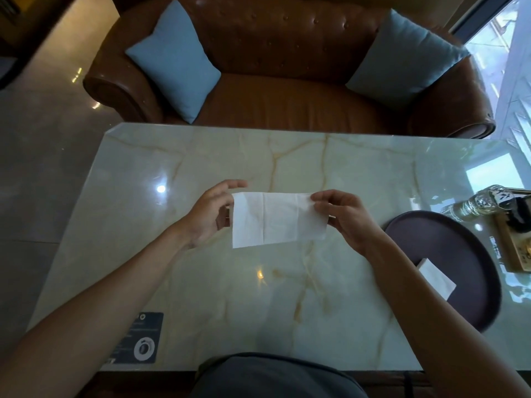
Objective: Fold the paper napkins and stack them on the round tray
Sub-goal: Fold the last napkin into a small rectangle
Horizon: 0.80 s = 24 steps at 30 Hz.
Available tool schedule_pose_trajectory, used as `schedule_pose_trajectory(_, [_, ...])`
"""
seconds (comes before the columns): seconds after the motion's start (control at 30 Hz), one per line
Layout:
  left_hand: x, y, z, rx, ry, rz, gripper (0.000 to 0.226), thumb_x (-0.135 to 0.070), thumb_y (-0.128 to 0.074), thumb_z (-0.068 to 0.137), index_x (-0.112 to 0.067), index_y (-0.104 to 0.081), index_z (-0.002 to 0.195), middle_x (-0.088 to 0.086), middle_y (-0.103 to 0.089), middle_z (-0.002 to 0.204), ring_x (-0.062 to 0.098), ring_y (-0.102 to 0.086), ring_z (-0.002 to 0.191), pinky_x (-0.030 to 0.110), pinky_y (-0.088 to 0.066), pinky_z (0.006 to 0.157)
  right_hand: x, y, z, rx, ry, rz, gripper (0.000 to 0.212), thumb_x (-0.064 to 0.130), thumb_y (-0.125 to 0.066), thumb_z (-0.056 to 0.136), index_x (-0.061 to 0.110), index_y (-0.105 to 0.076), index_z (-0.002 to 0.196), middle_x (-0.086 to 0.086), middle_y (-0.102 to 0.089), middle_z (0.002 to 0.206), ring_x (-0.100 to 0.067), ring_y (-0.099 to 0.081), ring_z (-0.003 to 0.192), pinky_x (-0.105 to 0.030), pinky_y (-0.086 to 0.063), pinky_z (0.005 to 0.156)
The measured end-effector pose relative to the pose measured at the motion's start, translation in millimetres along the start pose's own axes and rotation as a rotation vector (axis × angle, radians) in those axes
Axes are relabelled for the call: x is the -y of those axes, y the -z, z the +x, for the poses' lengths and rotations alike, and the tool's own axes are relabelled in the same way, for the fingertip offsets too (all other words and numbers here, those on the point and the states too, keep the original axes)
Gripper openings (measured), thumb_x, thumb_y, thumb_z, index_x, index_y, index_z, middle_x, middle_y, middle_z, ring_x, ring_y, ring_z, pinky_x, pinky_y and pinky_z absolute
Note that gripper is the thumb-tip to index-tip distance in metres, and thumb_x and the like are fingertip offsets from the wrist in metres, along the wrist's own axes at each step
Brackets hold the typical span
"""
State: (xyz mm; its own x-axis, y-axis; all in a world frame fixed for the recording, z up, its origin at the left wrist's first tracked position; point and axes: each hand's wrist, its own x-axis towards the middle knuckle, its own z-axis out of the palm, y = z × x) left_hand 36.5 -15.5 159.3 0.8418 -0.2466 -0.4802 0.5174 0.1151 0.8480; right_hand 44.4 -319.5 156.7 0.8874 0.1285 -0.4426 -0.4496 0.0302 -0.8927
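Note:
A white paper napkin (277, 219) hangs as a wide rectangle above the middle of the marble table (201, 156). My left hand (211, 214) pinches its upper left corner and my right hand (343, 215) pinches its upper right edge. The napkin shows vertical crease lines. To the right lies the dark round tray (454, 248), and on it rests a folded white napkin (436, 278), partly hidden behind my right forearm.
A glass bottle (479, 202) and a wooden stand (517, 245) sit at the table's right edge beyond the tray. A dark card (140, 337) lies near the front left. A brown leather sofa (287, 96) with two blue cushions faces the table's far side.

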Motion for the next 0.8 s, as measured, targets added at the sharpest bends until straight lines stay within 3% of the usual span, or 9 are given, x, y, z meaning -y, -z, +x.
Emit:
schedule_pose_trajectory(0.1, [-1.9, 5.1, 3.7, 0.048, 0.111, -0.177, 0.044, -0.037, -0.05, 0.089, -0.015, -0.058, 0.125, 0.008, -0.063, 0.093, 0.021, -0.06, 0.075, 0.036, -0.049, 0.069, 5.4, -3.4, -0.7, -0.012, 0.027, -0.016, 0.026, -0.009, -0.063, 0.091, 0.012, -0.072, 0.103, -0.006, -0.069, 0.094, -0.017, -0.064, 0.083, -0.03, -0.051, 0.076])
schedule_pose_trajectory(0.17, [-2.0, 4.0, 6.5, 0.043, 0.118, -0.016, 0.035, -0.037, -0.062, 0.095, -0.015, -0.063, 0.122, 0.009, -0.07, 0.098, 0.021, -0.069, 0.081, 0.037, -0.056, 0.075, 9.4, -4.1, -1.9, 0.006, 0.041, -0.031, 0.035, -0.011, -0.063, 0.09, 0.015, -0.07, 0.111, -0.009, -0.069, 0.097, -0.02, -0.065, 0.088, -0.033, -0.051, 0.079])
schedule_pose_trajectory(0.23, [-2.8, -1.2, 6.3, 0.057, 0.074, 0.265, 0.025, -0.022, -0.071, 0.094, -0.014, -0.069, 0.118, 0.007, -0.074, 0.104, 0.018, -0.073, 0.09, 0.035, -0.059, 0.082, 12.7, -2.0, -1.9, 0.039, 0.042, -0.102, 0.039, -0.009, -0.065, 0.09, 0.018, -0.067, 0.118, -0.009, -0.071, 0.098, -0.02, -0.066, 0.089, -0.035, -0.053, 0.081])
schedule_pose_trajectory(0.3, [-3.1, -6.0, 6.2, 0.078, 0.026, 0.409, 0.021, -0.015, -0.072, 0.093, -0.013, -0.073, 0.114, 0.004, -0.077, 0.105, 0.014, -0.073, 0.091, 0.029, -0.058, 0.08, 15.5, -0.2, -0.8, 0.047, 0.043, -0.328, 0.038, 0.005, -0.073, 0.09, 0.019, -0.065, 0.125, -0.007, -0.071, 0.104, -0.017, -0.067, 0.092, -0.034, -0.052, 0.083])
schedule_pose_trajectory(0.37, [-7.5, -11.2, 4.9, 0.083, -0.025, 0.492, 0.017, -0.017, -0.072, 0.094, -0.014, -0.076, 0.111, 0.003, -0.078, 0.107, 0.013, -0.074, 0.093, 0.026, -0.057, 0.08, 17.0, -5.7, 0.5, 0.019, 0.14, -0.684, 0.048, 0.025, -0.082, 0.086, 0.023, -0.063, 0.13, -0.002, -0.065, 0.123, -0.013, -0.062, 0.109, -0.03, -0.048, 0.095])
schedule_pose_trajectory(0.47, [-14.8, -20.0, 3.7, 0.124, -0.103, 0.68, 0.015, -0.024, -0.071, 0.095, -0.02, -0.077, 0.109, -0.007, -0.077, 0.107, 0.004, -0.071, 0.101, 0.019, -0.054, 0.088, 20.5, -32.0, 1.2, 0.16, 0.325, -0.908, 0.057, 0.036, -0.083, 0.083, 0.026, -0.064, 0.135, 0.002, -0.058, 0.143, -0.012, -0.054, 0.13, -0.031, -0.039, 0.112])
schedule_pose_trajectory(0.53, [-18.1, -24.4, 2.9, 0.152, -0.134, 0.805, 0.015, -0.03, -0.07, 0.096, -0.026, -0.078, 0.107, -0.014, -0.076, 0.107, -0.003, -0.068, 0.104, 0.016, -0.05, 0.093, 21.5, -50.4, 4.4, 0.25, 0.334, -0.977, 0.048, 0.039, -0.08, 0.085, 0.028, -0.067, 0.13, 0.007, -0.065, 0.136, -0.01, -0.059, 0.125, -0.032, -0.042, 0.11])
schedule_pose_trajectory(0.67, [-25.8, -20.7, -0.8, 0.128, -0.163, 0.965, 0.014, -0.032, -0.066, 0.096, -0.032, -0.077, 0.105, -0.013, -0.075, 0.105, 0.0, -0.067, 0.1, 0.026, -0.052, 0.091, 22.2, -68.5, 9.8, 0.255, 0.335, -0.924, 0.017, 0.026, -0.074, 0.09, 0.025, -0.077, 0.106, 0.007, -0.077, 0.097, -0.006, -0.07, 0.095, -0.024, -0.052, 0.087])
schedule_pose_trajectory(0.8, [-31.6, -13.8, -7.2, 0.098, -0.174, 1.014, 0.015, -0.039, -0.064, 0.096, -0.036, -0.075, 0.106, -0.017, -0.073, 0.108, 0.0, -0.065, 0.102, 0.027, -0.052, 0.092, 25.9, -73.0, 7.1, 0.284, 0.31, -0.966, 0.018, 0.034, -0.071, 0.093, 0.025, -0.077, 0.107, 0.007, -0.073, 0.094, -0.004, -0.065, 0.089, -0.013, -0.045, 0.075])
